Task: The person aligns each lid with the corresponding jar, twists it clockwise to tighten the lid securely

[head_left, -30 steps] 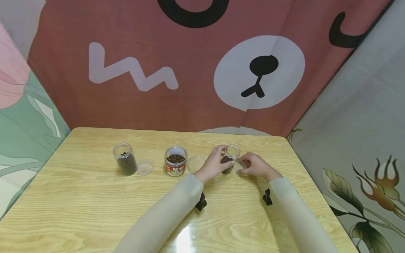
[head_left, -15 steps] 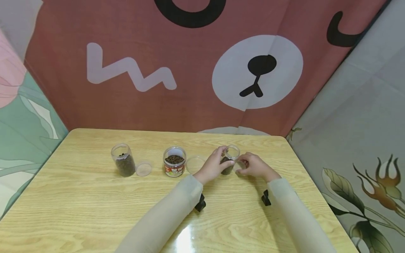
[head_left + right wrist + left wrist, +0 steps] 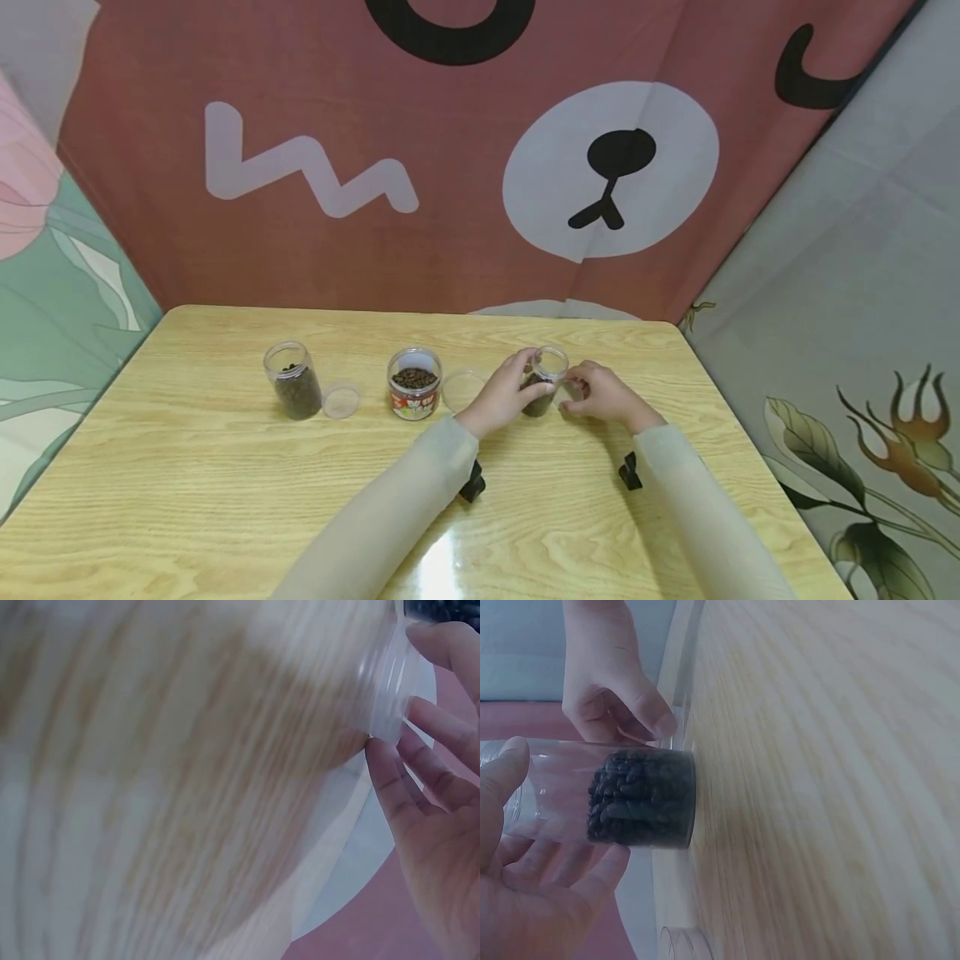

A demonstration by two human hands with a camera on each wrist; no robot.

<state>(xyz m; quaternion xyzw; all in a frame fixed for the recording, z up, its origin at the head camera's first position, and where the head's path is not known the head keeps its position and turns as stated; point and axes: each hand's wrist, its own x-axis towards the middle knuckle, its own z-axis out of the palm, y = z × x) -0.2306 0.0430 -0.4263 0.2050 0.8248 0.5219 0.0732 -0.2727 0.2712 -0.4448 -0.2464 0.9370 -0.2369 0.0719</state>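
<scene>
At 2 o'clock from the tabletop's centre, the left hand [image 3: 501, 393] grasps one clear cylindrical jar part-filled with black beans [image 3: 641, 796]; long axis vertical, open mouth upward. At the jar's 4 o'clock, the right hand [image 3: 603, 393] pinches one clear round lid [image 3: 388, 682] by its rim. Toward 9 o'clock: one clear round lid [image 3: 463, 392], one wide clear jar with red label and brown pellets [image 3: 414, 403], a third lid [image 3: 342, 402] and a second bean jar [image 3: 297, 392]. Total: three jars, three lids.
</scene>
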